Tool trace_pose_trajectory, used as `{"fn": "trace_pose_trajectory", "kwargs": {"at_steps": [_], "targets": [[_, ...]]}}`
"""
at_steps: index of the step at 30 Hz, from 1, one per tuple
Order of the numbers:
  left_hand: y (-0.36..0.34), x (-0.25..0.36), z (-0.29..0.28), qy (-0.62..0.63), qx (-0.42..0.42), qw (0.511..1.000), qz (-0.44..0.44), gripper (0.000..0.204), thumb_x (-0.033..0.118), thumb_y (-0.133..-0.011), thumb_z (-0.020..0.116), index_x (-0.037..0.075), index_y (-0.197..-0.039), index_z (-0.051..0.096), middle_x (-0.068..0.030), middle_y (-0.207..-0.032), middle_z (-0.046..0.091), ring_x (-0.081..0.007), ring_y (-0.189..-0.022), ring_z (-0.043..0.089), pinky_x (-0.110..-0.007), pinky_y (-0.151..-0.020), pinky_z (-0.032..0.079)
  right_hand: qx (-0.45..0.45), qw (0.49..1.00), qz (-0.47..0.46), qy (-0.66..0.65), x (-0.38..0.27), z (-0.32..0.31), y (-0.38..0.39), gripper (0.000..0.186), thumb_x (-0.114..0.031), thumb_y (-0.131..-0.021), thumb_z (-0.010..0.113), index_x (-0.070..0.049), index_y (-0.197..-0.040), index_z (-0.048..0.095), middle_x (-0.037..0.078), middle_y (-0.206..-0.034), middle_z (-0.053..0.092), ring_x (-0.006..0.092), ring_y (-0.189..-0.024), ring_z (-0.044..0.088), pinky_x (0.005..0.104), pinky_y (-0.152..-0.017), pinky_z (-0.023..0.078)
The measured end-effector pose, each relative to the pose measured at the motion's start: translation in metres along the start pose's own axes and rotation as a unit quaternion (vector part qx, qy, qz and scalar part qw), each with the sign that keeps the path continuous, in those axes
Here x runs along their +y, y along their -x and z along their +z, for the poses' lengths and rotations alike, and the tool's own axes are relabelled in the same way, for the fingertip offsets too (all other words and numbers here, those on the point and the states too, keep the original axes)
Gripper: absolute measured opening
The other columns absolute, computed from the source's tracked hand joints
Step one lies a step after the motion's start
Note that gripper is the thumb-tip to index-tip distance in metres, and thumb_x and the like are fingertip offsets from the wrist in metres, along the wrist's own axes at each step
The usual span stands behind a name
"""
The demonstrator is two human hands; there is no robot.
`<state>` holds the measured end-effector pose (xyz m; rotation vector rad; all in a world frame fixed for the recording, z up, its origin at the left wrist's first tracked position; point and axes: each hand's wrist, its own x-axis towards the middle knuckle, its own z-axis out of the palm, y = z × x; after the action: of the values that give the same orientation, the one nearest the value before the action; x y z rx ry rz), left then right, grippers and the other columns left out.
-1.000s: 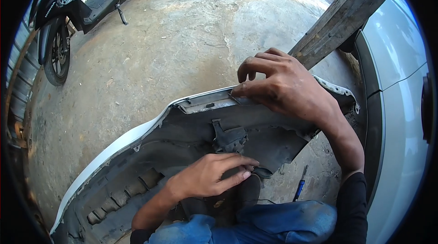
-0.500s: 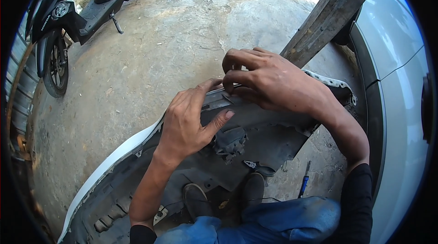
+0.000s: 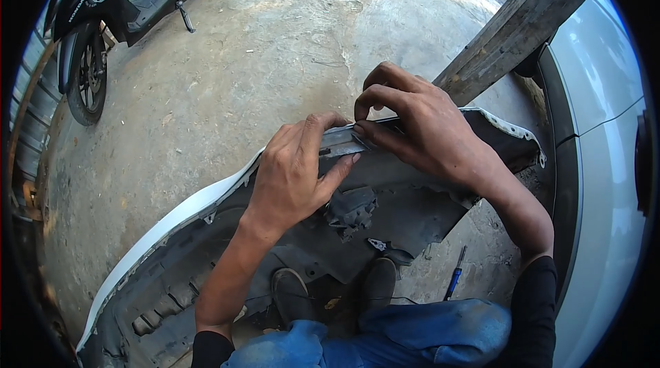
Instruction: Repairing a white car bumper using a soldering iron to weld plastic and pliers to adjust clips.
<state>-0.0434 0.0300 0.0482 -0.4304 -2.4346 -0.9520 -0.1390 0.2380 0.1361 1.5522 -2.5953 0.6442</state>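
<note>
A white car bumper [image 3: 199, 201] lies in front of me with its dark inner side up. A grey strip [image 3: 338, 141] runs along the inside of its far rim. My left hand [image 3: 294, 170] grips this rim, fingers over the outer edge and thumb against the strip's lower side. Just to its right, my right hand [image 3: 430, 127] is closed in a pinch at the rim, thumb and index fingertips together. Whatever is between those fingertips is too small to make out. Below the hands, a black plastic part [image 3: 352, 211] sits on the bumper's inner side.
Pliers [image 3: 390, 251] lie near my shoes, and a blue-handled screwdriver [image 3: 455, 277] is on the concrete at right. A wooden post [image 3: 512, 27] leans beyond the bumper. A pale car [image 3: 601, 155] stands close on the right. A black scooter [image 3: 89, 45] is parked at far left.
My left thumb has risen onto the grey strip's lower edge. My right hand's thumb and index finger have come together at the rim. The view has shifted slightly.
</note>
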Motion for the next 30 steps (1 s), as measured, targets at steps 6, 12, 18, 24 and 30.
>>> {"fn": "trace_pose_trajectory", "kwargs": {"at_steps": [6,12,18,24,30], "targets": [[0.0,-0.001,0.001,0.002,0.016,1.0,0.022,0.048,0.02,-0.089,0.086,0.005,-0.13,0.064,-0.0121,-0.118,0.077,-0.0358,-0.106,0.073,-0.045,-0.092,0.056,0.045,0.999,-0.004,0.017,-0.004,0.004,0.006,0.02,-0.018,-0.094,0.077,-0.003,-0.107,0.073,0.014,-0.109,0.064,0.0354,-0.107,0.067,0.0492,-0.093,0.053],[-0.002,-0.005,0.002,-0.004,0.042,0.995,0.094,0.041,0.017,-0.089,0.084,0.01,-0.127,0.071,-0.0081,-0.125,0.076,-0.0321,-0.102,0.075,-0.044,-0.091,0.056,0.071,0.995,-0.027,0.062,-0.006,0.0,0.011,0.019,-0.014,-0.088,0.083,-0.01,-0.107,0.078,0.008,-0.11,0.067,0.0282,-0.104,0.069,0.043,-0.089,0.055],[0.001,-0.007,0.003,-0.029,0.05,0.99,0.125,0.041,0.006,-0.08,0.087,0.011,-0.12,0.079,-0.0081,-0.127,0.077,-0.0271,-0.104,0.075,-0.04,-0.087,0.057,0.072,0.993,-0.035,0.091,-0.006,-0.001,0.015,0.019,-0.016,-0.088,0.084,-0.013,-0.106,0.079,0.006,-0.108,0.067,0.026,-0.102,0.068,0.0419,-0.091,0.054],[0.001,-0.012,0.007,-0.039,0.075,0.986,0.144,0.033,0.013,-0.09,0.082,0.017,-0.123,0.08,-0.0055,-0.128,0.076,-0.0248,-0.094,0.074,-0.038,-0.082,0.058,0.085,0.99,-0.054,0.096,-0.002,0.003,0.016,0.018,-0.019,-0.09,0.083,-0.013,-0.106,0.079,0.005,-0.107,0.066,0.024,-0.102,0.067,0.0412,-0.091,0.052],[0.007,-0.016,0.01,0.027,0.097,0.987,0.126,0.05,0.007,-0.082,0.091,0.004,-0.125,0.065,-0.0142,-0.125,0.077,-0.0308,-0.103,0.076,-0.042,-0.088,0.06,0.048,0.989,-0.091,0.111,-0.004,-0.003,0.007,0.018,-0.021,-0.09,0.081,-0.013,-0.107,0.079,0.005,-0.11,0.064,0.0229,-0.104,0.066,0.0408,-0.094,0.051]]}}
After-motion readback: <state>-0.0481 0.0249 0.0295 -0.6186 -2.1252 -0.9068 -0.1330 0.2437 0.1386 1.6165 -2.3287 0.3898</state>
